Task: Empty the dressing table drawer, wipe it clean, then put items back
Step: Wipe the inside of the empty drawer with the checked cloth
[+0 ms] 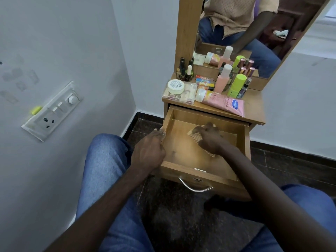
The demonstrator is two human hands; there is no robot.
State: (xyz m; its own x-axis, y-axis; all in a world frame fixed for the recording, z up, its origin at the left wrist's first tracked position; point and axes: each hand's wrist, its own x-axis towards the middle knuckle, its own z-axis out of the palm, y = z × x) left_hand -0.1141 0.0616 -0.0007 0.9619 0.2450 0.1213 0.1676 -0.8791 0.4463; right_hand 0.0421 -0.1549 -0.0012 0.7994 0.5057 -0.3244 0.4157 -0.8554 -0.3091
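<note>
The wooden drawer (183, 155) of the dressing table is pulled out and holds nothing but a cloth. My right hand (211, 139) presses a light beige cloth (195, 136) flat on the drawer's bottom, near the middle. My left hand (149, 150) grips the drawer's left wall from outside. On the tabletop (254, 110) above stand the cosmetics: a pink lotion tube (223, 103), a white cream jar (175, 86) on a clear box (179, 96), a pink bottle (223, 79), a lime-green bottle (236, 85) and small nail polish bottles (184, 71).
A mirror (254, 33) stands behind the tabletop. A grey wall with a switch panel (54, 110) lies close on the left. My knees in blue jeans flank the drawer over a dark floor (181, 215). The drawer's metal handle (195, 187) faces me.
</note>
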